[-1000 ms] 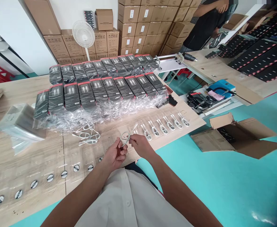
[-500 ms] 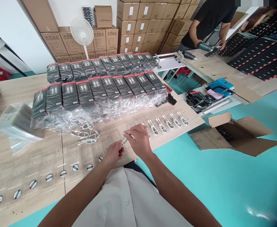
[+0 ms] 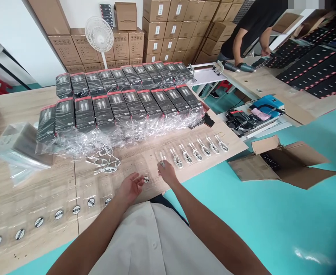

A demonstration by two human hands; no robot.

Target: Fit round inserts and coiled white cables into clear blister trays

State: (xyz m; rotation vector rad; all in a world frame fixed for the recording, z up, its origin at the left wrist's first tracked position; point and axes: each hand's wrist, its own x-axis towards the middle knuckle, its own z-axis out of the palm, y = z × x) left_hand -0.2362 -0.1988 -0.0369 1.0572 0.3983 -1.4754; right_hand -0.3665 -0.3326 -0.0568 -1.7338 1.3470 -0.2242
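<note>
Laying a cable point(image 3: 162, 157) down just left of the row of coiled cables point(image 3: 197, 154), by the look of it. Bending the right hand point(image 3: 167, 172) in over it, fingers bunched, with white connector ends point(image 3: 161, 154) peeking out beyond; too hidden to tell whether gripping or merely pressing. Curling the left hand point(image 3: 131, 188) half open, with nothing visible in its grasp, near a round label point(image 3: 146, 179). Probably calls next for settling the cable flat, then releasing without dragging it.

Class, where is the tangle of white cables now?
In the head view, the tangle of white cables lies left of centre on the table, in front of the wrapped black boxes.
</note>
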